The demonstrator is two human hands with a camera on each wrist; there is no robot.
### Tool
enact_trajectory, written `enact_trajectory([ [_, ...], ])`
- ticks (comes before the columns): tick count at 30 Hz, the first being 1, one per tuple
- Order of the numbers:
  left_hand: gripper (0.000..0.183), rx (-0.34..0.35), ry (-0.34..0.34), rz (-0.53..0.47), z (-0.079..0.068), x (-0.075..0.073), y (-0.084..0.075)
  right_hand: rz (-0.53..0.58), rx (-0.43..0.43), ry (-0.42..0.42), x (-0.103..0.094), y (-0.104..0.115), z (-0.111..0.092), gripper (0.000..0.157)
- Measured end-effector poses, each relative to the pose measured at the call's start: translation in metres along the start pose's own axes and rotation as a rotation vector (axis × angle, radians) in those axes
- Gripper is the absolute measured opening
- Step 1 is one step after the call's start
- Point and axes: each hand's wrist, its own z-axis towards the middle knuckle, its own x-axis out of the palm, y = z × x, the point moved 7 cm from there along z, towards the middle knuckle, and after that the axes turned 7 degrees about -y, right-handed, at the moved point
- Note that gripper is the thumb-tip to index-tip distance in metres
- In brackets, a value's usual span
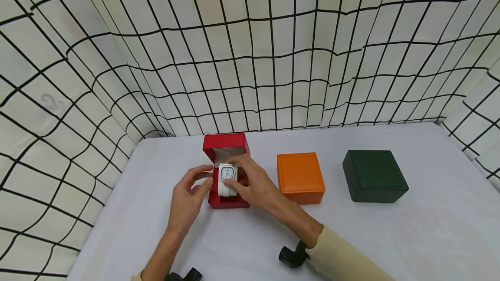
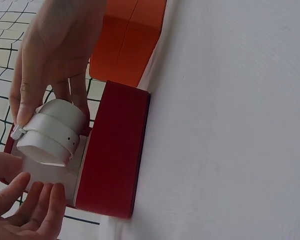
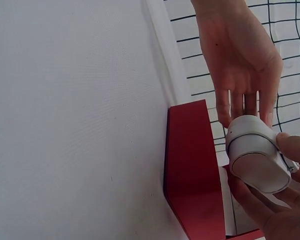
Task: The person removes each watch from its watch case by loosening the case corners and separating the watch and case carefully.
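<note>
A white wristwatch [image 1: 227,172] with a squarish dial is above the open red box [image 1: 228,204]. My right hand [image 1: 255,183] pinches it, thumb and fingers on either side of the watch case. In the left wrist view the closed white strap [image 2: 52,132] forms a loop over the pale inside of the box. My left hand [image 1: 189,198] is at the box's left side, its fingers loosely bent and holding nothing. The right wrist view shows the left hand's fingertips [image 3: 236,107] close to the strap.
An orange box [image 1: 300,174] stands closed to the right of the red one, and a dark green box [image 1: 375,177] stands closed farther right. White cloth [image 1: 429,229] covers the table. Black netting [image 1: 273,55] over white panels rises behind and at the sides.
</note>
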Motion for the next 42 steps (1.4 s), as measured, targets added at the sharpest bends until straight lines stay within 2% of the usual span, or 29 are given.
enact_trajectory([
  [5,0.043,-0.019,0.139,-0.036,-0.002,0.011,-0.002,0.005,-0.018,-0.003,0.000,0.001,-0.001,0.051],
  [8,0.048,-0.014,0.181,-0.036,-0.003,0.015,-0.003,0.003,-0.018,-0.004,-0.001,0.002,-0.001,0.051],
  [16,0.057,0.017,0.228,-0.045,-0.003,0.017,-0.006,0.024,0.009,0.025,-0.002,0.001,-0.003,0.051],
  [23,0.056,-0.026,0.278,-0.065,-0.004,0.019,-0.005,0.068,0.085,0.079,0.000,-0.004,-0.006,0.056],
  [29,0.055,-0.058,0.278,-0.068,-0.004,0.019,-0.003,0.066,0.043,0.119,0.002,-0.002,-0.006,0.067],
  [42,0.055,-0.097,0.290,-0.084,-0.001,0.019,0.000,0.091,-0.010,0.109,0.004,-0.004,-0.006,0.074],
])
